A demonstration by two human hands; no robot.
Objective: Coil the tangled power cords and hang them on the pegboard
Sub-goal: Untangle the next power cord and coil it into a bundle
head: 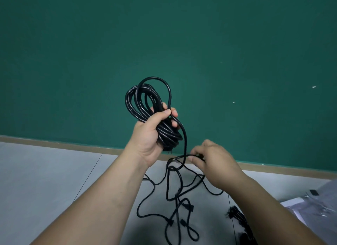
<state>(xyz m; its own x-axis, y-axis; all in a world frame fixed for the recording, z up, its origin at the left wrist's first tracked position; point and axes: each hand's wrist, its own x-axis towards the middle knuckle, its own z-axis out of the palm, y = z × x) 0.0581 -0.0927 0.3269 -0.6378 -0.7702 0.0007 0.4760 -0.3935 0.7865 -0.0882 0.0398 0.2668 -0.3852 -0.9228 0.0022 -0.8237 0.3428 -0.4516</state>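
While I watched through the head camera, the left hand (149, 137) held a coil of black power cord (138, 102) raised before the green wall (73, 53), its fingers (174, 113) curled tight round the loops. The right hand (217, 164), lower and near it, pinched a loose strand (180, 156) between thumb and fingertips. Below both, the remaining cords (173, 204) lay tangled on the grey tiled floor (45, 171), with another dark bundle (237, 219) and a clear plastic bag (313, 202) at the right.
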